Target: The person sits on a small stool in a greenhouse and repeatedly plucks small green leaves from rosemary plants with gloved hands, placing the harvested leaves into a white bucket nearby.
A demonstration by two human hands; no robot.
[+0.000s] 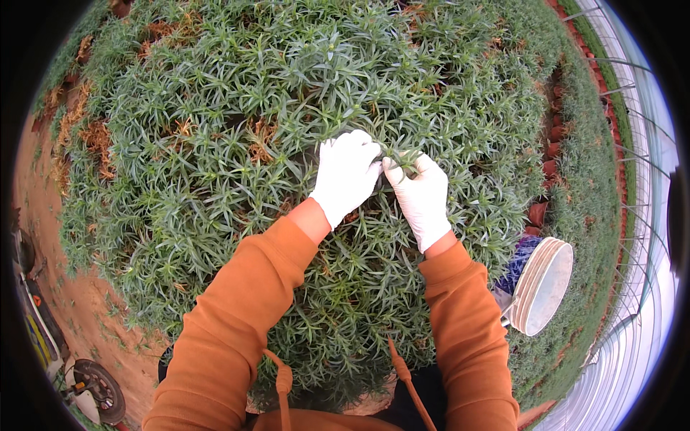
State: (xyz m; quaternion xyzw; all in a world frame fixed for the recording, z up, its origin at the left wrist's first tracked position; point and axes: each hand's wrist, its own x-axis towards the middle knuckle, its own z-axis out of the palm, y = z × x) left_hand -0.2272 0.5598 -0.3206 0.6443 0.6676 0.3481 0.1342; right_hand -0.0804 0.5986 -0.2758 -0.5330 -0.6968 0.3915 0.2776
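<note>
Both hands wear thin white gloves and meet over a dense bed of narrow-leaved green plants (226, 178). My right hand (420, 196) pinches a leafy shoot (401, 157) between thumb and fingers. Just beside it, my left hand (347, 172) has its fingers curled in at the same stem, with thumb and forefinger close to the right thumb. What the left fingertips grip is hidden by the glove and the leaves. Dry orange-brown foliage (261, 141) shows among the green to the left of the hands.
At the right, a white plastic bucket (544, 288) lies tipped beside a blue wrapped object (520, 261). Terracotta pots (551, 151) line the bed's right side. A wheeled vehicle (99, 388) stands on bare soil (81, 301) at lower left. Greenhouse sheeting (641, 345) curves along the far right.
</note>
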